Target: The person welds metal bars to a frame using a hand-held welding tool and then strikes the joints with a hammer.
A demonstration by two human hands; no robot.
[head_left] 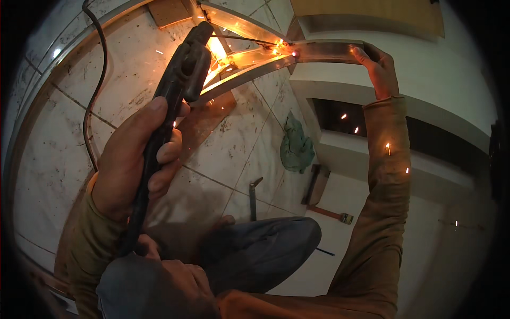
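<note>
My left hand (133,154) grips a black welding electrode holder (186,69), angled up toward the metalwork, with its cable running down past my wrist. A thin electrode rod (239,37) reaches from the holder's head to a bright, sparking spot (281,48) on the joined metal bars. My right hand (380,72) has its fingers round the right end of a flat metal bar (329,52), right of that spot. Bright orange glow and sparks show among the bars behind the holder, which hides part of them; loose sparks fly near my right sleeve.
Tiled floor (69,133) lies below, with a black cable (90,127), a crumpled green cloth (296,149), a metal tool (253,199) and a wooden-handled brush (332,212). A pale stepped structure (441,80) with a wooden panel (366,16) stands at right. A grey-trousered knee (281,239) is below.
</note>
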